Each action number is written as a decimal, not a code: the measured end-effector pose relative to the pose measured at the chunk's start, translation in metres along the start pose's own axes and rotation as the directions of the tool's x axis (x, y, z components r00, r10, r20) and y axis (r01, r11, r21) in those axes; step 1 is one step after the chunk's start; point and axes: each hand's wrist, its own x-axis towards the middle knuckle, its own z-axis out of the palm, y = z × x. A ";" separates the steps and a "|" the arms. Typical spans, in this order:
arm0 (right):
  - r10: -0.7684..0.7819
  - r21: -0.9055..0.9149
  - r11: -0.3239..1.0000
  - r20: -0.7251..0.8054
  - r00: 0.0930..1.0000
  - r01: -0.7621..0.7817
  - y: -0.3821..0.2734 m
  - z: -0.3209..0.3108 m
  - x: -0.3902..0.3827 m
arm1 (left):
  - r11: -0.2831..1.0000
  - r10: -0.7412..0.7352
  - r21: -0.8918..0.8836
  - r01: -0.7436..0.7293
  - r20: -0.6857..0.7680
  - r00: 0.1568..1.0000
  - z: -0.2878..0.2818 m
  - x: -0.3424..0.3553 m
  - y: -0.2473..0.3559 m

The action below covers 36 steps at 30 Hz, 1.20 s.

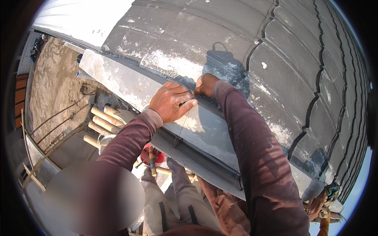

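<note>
My left hand [172,101] lies across a long pale grey board [126,80] at the roof's edge, fingers stretched toward the right hand and thumb apart. My right hand [205,84] is closed at the board's upper edge, beside the roof tiles; whatever it grips is hidden. The fingertips of both hands nearly meet. A thin wire or line [183,125] runs from near the left thumb down the board's face toward metal rods below. Both forearms wear dusty maroon sleeves.
Dark grey roof tiles [291,74] spread up and right, with white powdery patches. Below left are bamboo poles [105,118] and a red bucket [157,155] with a wooden-handled tool. Another person's hand [315,206] shows at lower right. Bare ground [55,86] lies far below.
</note>
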 end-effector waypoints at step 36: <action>-0.020 -0.226 0.920 -0.842 0.538 -0.320 -0.027 0.124 -0.202 | 0.969 -0.212 0.131 0.209 0.011 0.977 0.011 -0.012 0.011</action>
